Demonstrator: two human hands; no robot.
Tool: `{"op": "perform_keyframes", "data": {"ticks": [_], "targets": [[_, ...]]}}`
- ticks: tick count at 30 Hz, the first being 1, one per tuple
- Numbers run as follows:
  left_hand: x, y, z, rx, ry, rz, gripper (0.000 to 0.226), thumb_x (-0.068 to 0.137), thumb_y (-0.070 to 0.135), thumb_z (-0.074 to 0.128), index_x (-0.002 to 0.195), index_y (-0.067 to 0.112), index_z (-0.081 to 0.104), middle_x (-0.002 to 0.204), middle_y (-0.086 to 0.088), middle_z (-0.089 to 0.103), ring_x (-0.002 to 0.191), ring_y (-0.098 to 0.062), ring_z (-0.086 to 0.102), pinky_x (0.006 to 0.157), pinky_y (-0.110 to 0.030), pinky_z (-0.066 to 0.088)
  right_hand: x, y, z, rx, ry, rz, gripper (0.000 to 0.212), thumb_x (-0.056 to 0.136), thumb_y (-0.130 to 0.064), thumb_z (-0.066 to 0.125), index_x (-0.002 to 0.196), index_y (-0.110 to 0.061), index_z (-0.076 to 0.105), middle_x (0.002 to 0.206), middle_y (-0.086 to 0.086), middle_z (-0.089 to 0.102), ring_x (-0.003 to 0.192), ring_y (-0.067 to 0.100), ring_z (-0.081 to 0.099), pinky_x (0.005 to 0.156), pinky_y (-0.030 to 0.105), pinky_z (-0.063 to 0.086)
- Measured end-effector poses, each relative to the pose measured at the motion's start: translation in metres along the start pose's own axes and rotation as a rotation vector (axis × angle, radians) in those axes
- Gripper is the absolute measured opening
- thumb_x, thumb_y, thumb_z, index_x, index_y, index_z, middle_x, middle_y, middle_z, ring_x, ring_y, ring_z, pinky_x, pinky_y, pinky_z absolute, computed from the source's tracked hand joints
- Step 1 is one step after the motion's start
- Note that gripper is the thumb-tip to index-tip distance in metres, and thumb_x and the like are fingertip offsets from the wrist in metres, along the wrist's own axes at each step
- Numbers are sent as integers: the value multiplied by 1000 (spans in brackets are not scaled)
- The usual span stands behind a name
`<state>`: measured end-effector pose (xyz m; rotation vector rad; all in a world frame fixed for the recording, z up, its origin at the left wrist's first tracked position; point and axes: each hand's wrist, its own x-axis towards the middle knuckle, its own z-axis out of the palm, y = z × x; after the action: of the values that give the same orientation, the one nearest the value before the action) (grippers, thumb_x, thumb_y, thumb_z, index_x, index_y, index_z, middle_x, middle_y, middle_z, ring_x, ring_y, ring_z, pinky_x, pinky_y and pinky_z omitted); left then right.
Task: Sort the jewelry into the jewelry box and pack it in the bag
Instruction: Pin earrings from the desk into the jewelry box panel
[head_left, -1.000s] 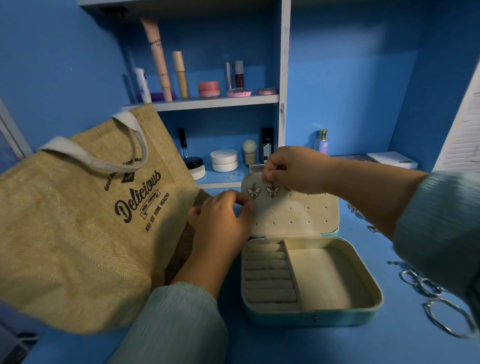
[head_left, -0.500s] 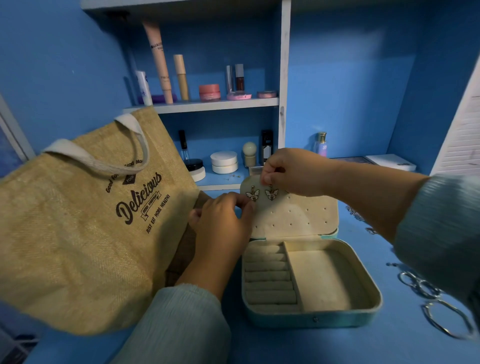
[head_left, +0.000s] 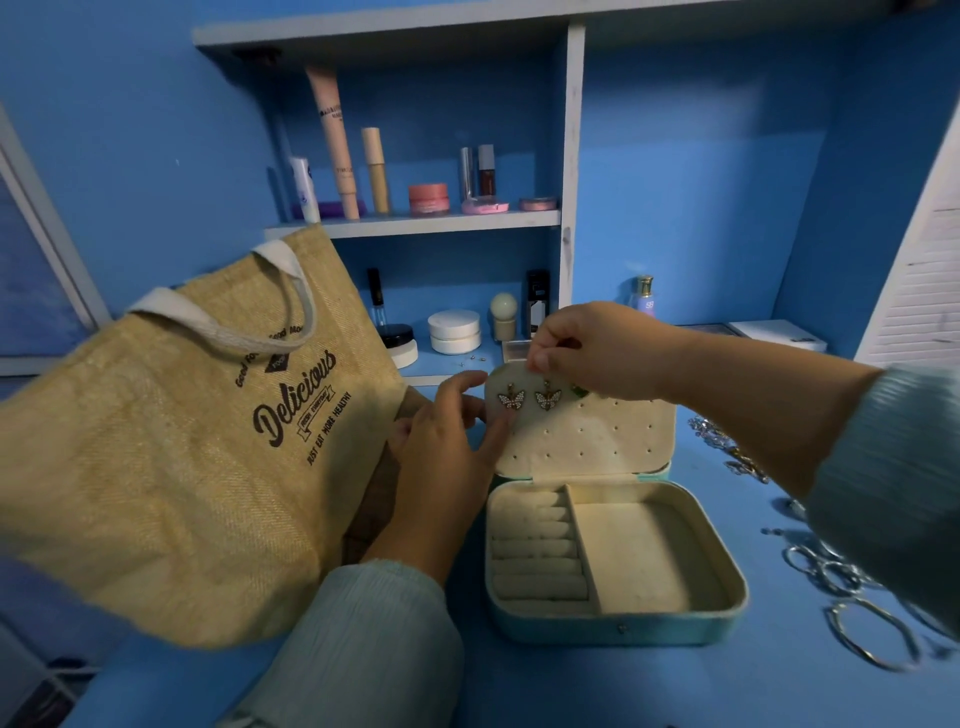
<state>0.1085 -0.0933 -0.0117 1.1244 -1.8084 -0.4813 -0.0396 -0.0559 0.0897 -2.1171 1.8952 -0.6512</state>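
Observation:
A teal jewelry box (head_left: 618, 626) lies open on the blue table, its cream lid (head_left: 587, 441) standing upright. Two butterfly earrings (head_left: 511, 399) (head_left: 548, 398) hang in the lid's top left holes. My right hand (head_left: 597, 351) pinches the top of the right butterfly earring at the lid's upper edge. A small green piece (head_left: 577, 391) shows just under that hand. My left hand (head_left: 452, 447) presses on the lid's left edge, fingers bent. A burlap bag (head_left: 182, 441) printed "Delicious" lies to the left.
Silver bangles and rings (head_left: 852, 613) and a chain (head_left: 727, 447) lie on the table to the right, partly behind my right sleeve. Shelves behind hold cosmetics: tubes (head_left: 332, 140), round jars (head_left: 454, 332), a small bottle (head_left: 644, 296). Tiny earring backs (head_left: 475, 357) lie on the lower shelf.
Both hands stay at the lid. My right hand has shifted slightly to the right along the top edge, uncovering a green piece beneath it.

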Motion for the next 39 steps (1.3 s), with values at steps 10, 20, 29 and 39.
{"op": "perform_keyframes", "data": {"ticks": [10,20,29,39], "targets": [[-10,0,-19,87,-51,311,4,86,22,64,84,20,62,71,27,39,68,7,43,77,-34,42,-17,-16,-6,-20,-84,37,22,96,-22,44,97,-14,65,72,-22,50,61,-3,46,47,2,35],[-20,-15,-32,343,8,710,31,82,40,49,77,17,68,76,4,69,72,-11,60,76,-21,29,-25,-33,11,48,-251,128,19,95,-19,47,88,-16,64,78,-1,62,64,8,55,58,16,46],[-26,-24,-33,402,23,768,24,83,39,52,80,20,67,80,6,68,82,-9,53,79,-30,30,-31,-32,28,243,-263,300,16,89,-12,59,97,-2,68,71,3,60,61,11,55,58,17,49],[-26,-26,-29,424,86,792,27,83,38,51,77,17,66,78,4,68,82,-9,48,76,-30,28,-36,-27,34,269,-199,315,15,86,-16,63,95,-6,70,69,1,60,61,10,53,64,19,47]]}}
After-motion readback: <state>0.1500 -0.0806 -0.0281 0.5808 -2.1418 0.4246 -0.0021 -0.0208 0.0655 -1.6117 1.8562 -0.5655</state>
